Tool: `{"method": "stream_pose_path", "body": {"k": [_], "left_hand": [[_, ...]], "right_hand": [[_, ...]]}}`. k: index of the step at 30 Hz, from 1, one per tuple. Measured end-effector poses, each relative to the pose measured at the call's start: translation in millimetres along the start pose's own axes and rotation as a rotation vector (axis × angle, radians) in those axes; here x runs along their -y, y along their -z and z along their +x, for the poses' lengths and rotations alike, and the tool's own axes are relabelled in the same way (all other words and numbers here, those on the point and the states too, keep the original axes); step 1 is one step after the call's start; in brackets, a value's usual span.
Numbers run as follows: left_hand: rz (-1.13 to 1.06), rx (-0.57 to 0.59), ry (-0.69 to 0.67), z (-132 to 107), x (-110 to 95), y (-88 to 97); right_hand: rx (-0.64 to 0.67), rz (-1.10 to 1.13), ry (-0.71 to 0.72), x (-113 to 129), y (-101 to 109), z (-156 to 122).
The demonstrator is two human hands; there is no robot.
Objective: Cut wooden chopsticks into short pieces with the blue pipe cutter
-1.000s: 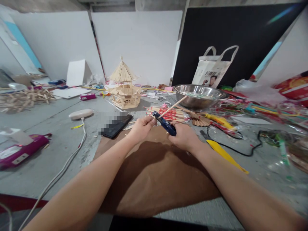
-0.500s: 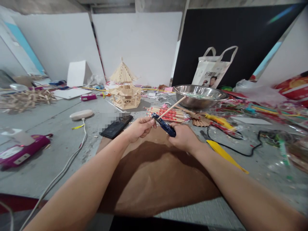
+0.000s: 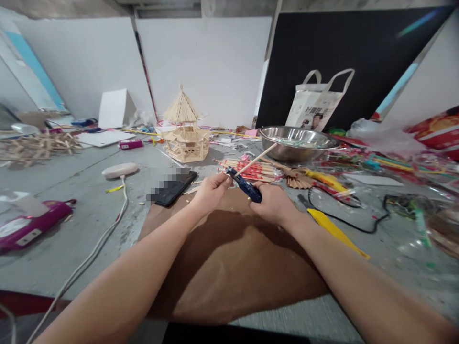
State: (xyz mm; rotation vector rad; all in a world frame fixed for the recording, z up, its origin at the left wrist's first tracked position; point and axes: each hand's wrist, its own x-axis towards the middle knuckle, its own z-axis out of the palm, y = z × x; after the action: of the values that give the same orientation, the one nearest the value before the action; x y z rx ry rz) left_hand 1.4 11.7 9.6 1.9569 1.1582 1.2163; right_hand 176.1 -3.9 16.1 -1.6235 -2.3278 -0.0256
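Blue pliers (image 3: 250, 188), one pair, grasped by right hand (image 3: 273, 202), one wooden stick (image 3: 257, 158), pinched by left hand (image 3: 212, 192)

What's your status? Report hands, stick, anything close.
Right hand closed on blue tool. Left hand pinched at tool's tip. Pale stick slanting up from tool. Phone near left hand.

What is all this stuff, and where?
Pliers: one, dark blue, centre
Wooden stick: one, pale, slanting from pliers
Mat: one, brown, front centre
Red-marked sticks: several, pale, beyond pliers
Pagoda model: one, pale, back centre
Steel bowl: one, silver, back right
Tote bag: one, white, behind bowl
Smartphone: one, black, left
Nearest power strip: one, magenta, left
Loose sticks: many, pale, far left
Plastic clutter: uncounted, mixed, right
Left fingers: one set, at wooden stick's end
Right fingers: one set, around pliers
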Motion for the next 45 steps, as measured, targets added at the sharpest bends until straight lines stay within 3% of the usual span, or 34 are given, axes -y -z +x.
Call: {"method": "stream_pose_path", "body": {"k": [7, 11, 17, 24, 45], "left_hand": [[-0.294, 0.138, 0.110, -1.3, -2.3, 4.7], [-0.349, 0.169, 0.143, -1.3, -1.8, 6.4], [-0.275, 0.148, 0.121, -0.7, 0.9, 6.7], [-0.125, 0.042, -0.089, -0.5, 12.8, 2.7], [-0.153, 0.056, -0.041, -2.3, 10.7, 2.3]], "right_hand": [[0.016, 0.012, -0.002, 1.0, 2.1, -0.9], [0.029, 0.021, -0.007, 0.3, 1.5, -0.1], [0.021, 0.025, 0.004, -1.5, 0.7, -0.6], [0.008, 0.001, 0.003, -1.2, 0.6, -2.3], [0.032, 0.004, -0.017, 2.8, 4.4, -3.3]]}}
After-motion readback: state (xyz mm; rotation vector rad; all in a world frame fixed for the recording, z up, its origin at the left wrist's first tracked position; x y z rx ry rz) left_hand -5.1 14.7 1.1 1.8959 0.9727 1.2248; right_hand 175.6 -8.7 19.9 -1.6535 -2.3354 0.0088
